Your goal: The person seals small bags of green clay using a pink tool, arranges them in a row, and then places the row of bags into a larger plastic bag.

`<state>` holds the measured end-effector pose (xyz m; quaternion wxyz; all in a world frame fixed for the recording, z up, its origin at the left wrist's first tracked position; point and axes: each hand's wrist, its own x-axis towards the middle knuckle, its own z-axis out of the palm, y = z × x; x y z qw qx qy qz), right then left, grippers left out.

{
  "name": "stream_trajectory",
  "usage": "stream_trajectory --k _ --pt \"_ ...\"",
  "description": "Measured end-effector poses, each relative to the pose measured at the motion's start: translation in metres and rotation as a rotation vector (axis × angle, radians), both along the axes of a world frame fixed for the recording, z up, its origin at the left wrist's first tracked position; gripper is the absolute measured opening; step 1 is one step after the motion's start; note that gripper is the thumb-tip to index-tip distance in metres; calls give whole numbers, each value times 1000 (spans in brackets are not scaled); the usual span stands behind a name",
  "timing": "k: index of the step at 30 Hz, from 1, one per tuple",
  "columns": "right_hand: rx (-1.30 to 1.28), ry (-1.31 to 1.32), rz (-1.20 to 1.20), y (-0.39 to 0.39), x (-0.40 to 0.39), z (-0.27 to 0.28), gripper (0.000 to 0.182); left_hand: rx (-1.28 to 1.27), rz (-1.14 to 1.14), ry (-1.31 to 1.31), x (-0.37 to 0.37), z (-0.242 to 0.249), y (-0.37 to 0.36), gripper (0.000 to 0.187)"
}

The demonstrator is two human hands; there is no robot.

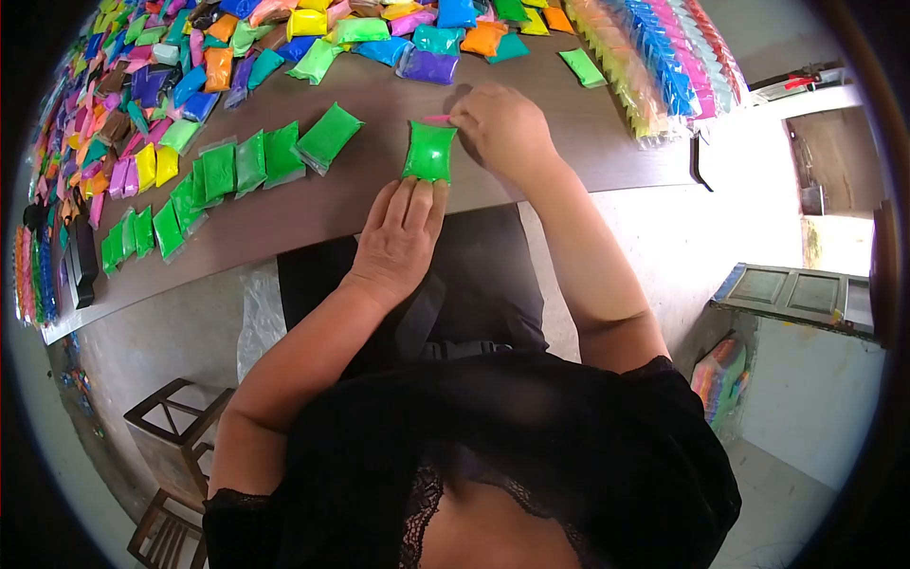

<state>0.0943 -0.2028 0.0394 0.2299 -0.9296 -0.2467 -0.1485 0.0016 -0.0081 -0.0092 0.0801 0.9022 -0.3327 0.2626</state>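
Four fingers of the left hand [391, 245] lie side by side, nearly together, with their tips over the near edge of a plump green packet [430, 152]. The thumb is out of sight, so I cannot tell whether the packet is pinched or only pressed down. At its far edge, the right hand [509, 131] has its fingers curled in and closed on one end of a thin pink strip [437, 119]; what the strip is, I cannot make out.

The packet sits on the brown surface [607, 152], close to the edge by the person's lap. If the left fingers pressed too hard, the filling could bulge toward the far end and strain the seam there. If they pressed too lightly, the smooth wrapper could slide or twist under a push from the strip. Should the strip have a hard edge, it might nick the plastic.

Off to the left, more green packets [251, 161] run in a loose line, some overlapping, so a knock from the left forearm could shift several. Beyond them spreads a heap of coloured packets [219, 69], piled loosely enough that a bump might make some slip. Long rows of small bright sachets [671, 71] stand at the far right, well apart from both hands.
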Motion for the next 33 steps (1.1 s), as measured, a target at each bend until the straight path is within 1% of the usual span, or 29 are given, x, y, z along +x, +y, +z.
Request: stream_trajectory --k 2,3,5,6,8,9,11,15,17,19,21,23,24,26,29,33 --pt "40 -12 -82 -1 4 1 13 13 -2 2 -1 -1 1 45" --pt "42 -16 -77 1 3 3 13 23 -4 13 -1 -1 2 44" --pt "121 69 66 3 -7 7 12 12 7 5 -1 -1 1 45" --pt "122 71 63 2 -7 5 12 1 10 -2 -1 -1 0 46" --pt "59 -11 -24 -1 -3 -1 12 -3 7 2 -1 -2 -1 47" --pt "61 -11 -26 -3 -5 0 12 -8 11 5 -2 -3 -1 48" --pt "159 7 -100 -5 -5 6 13 -11 5 20 -2 -1 0 48" --pt "240 72 -85 -3 -23 5 12 -54 -20 83 -5 1 3 50" --pt "275 105 -15 -2 -34 0 11 -51 -15 57 -6 -3 4 49" --pt "273 117 23 3 -46 -8 10 -43 -14 35 -6 -5 4 49" --pt "275 128 57 9 -52 -13 10 11 -42 30 -5 -4 6 45" --pt "159 -20 70 14 -53 -16 8 19 -44 24 -4 -3 7 46" --pt "159 -17 71 15 -52 -15 8 25 -47 13 -3 -3 7 46" --pt "53 -59 58 17 -49 -12 7 25 -41 12 -3 -5 6 46" --pt "97 -111 44 21 -45 -9 4 10 -35 7 -3 -7 5 46" --pt "98 -131 5 23 -41 -10 6 -30 -43 -22 -2 -11 4 47"
